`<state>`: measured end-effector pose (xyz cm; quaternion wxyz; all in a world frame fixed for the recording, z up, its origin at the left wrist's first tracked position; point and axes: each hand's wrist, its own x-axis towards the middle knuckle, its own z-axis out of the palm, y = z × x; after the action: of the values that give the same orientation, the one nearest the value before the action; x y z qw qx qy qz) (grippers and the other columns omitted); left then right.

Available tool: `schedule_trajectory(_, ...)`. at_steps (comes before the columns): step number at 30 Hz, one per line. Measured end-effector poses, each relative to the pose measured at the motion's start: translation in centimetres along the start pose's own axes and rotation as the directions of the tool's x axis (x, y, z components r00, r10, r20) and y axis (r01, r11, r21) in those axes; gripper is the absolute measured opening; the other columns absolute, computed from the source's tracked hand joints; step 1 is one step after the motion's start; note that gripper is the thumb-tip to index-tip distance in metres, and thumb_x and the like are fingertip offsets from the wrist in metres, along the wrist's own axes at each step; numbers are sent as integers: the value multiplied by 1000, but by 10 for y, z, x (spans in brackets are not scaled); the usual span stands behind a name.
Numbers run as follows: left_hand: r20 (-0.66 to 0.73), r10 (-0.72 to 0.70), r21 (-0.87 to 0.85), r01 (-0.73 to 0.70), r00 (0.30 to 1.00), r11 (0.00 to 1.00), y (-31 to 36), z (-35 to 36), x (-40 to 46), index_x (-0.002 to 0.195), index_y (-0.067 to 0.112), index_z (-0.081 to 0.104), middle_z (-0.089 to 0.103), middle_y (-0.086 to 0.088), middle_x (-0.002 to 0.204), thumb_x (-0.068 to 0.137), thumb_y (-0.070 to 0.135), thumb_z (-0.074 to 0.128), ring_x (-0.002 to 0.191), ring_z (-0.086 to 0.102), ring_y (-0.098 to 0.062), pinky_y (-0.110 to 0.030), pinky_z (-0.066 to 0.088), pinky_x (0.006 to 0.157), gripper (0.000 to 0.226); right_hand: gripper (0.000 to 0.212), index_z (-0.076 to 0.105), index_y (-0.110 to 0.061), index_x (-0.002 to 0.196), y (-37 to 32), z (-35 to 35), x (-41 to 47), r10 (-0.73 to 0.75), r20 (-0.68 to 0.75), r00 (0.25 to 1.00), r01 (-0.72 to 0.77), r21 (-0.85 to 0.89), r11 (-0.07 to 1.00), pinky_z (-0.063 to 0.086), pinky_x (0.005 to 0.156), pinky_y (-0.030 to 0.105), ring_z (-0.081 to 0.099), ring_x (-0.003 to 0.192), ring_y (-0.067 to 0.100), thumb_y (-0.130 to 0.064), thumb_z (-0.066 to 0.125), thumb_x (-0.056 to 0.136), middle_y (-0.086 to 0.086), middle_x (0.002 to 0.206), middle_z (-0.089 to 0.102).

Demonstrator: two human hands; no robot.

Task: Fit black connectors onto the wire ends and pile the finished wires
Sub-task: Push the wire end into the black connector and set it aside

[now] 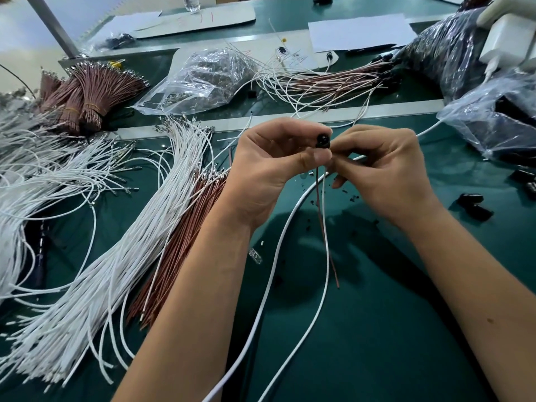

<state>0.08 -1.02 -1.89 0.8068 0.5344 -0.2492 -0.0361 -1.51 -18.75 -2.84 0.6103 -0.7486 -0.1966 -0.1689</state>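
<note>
My left hand (272,166) pinches a small black connector (322,141) between thumb and fingers, held above the green mat. My right hand (383,169) pinches the wires just below the connector. A thin white wire (327,248) and a brown wire (329,250) hang down from it. Loose white wires (139,227) and brown wires (185,236) lie in bundles to the left. A pile of wires with black connectors fitted (342,79) lies at the back right.
Loose black connectors (474,206) lie on the green mat (377,314) at right. Clear bags (208,79) and a bag of black parts (499,123) sit behind. Banded brown wire bundles (87,94) stand at far left. A thicker white cable (261,309) crosses the mat; a white charger (504,44) is top right.
</note>
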Motion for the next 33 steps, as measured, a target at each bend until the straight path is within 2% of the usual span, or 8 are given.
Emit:
schedule_trajectory(5, 14, 27, 14, -27, 1000, 1000, -2, 0, 0, 89, 3, 73, 72, -7, 93, 72, -20, 71, 90, 67, -17, -27, 52, 85, 30, 11, 77, -10, 93, 0, -1, 0, -33, -37, 999, 32, -41, 999, 59, 56, 27, 68, 65, 18, -3, 81, 85, 10, 84, 70)
schedule_trajectory(9, 1, 18, 27, -18, 1000, 999, -1, 1, -1, 90, 5, 73, 73, -7, 93, 70, -20, 73, 90, 68, -17, -26, 53, 85, 31, 9, 77, -9, 93, 0, -1, 0, -73, -46, 996, 69, -77, 995, 59, 56, 27, 69, 67, 17, -4, 81, 86, 7, 84, 71)
schedule_trajectory(13, -21, 45, 123, -42, 999, 991, -1, 4, 0, 92, 2, 69, 73, -5, 89, 71, -19, 77, 84, 67, -17, -26, 55, 81, 30, 7, 78, -8, 93, 0, -2, -1, -100, -33, 994, 96, -119, 988, 59, 56, 28, 70, 68, 18, -5, 80, 88, 8, 85, 71)
schedule_trajectory(21, -67, 104, 213, -88, 992, 973, 2, 8, 0, 87, 5, 71, 71, -10, 85, 68, -17, 81, 83, 67, -22, -35, 57, 82, 30, 5, 79, -10, 90, 3, -2, 0, -81, -47, 996, 75, -115, 991, 60, 58, 28, 70, 68, 19, -6, 80, 87, 7, 83, 71)
schedule_trajectory(27, -63, 143, 239, -124, 988, 963, 5, 13, 0, 91, 9, 72, 70, -10, 82, 67, -17, 81, 77, 65, -19, -31, 54, 77, 36, 8, 77, -19, 86, 5, -2, 0, -73, -38, 997, 67, -135, 989, 60, 56, 35, 68, 65, 20, -12, 81, 88, 2, 80, 69)
schedule_trajectory(31, -59, 154, 239, -136, 986, 961, 6, 16, 0, 96, 6, 71, 68, -10, 80, 66, -18, 81, 74, 64, -18, -28, 52, 75, 39, 6, 77, -10, 85, 7, -3, 0, -79, -19, 997, 75, -161, 984, 61, 56, 35, 68, 66, 20, -13, 80, 89, 6, 79, 68)
schedule_trajectory(33, -55, 156, 243, -138, 986, 960, 6, 17, 0, 98, 3, 70, 68, -10, 80, 66, -19, 81, 74, 63, -19, -28, 52, 75, 40, 8, 76, -8, 83, 8, -3, 0, -73, -16, 997, 69, -186, 980, 61, 54, 42, 67, 66, 21, -13, 80, 88, 6, 78, 68)
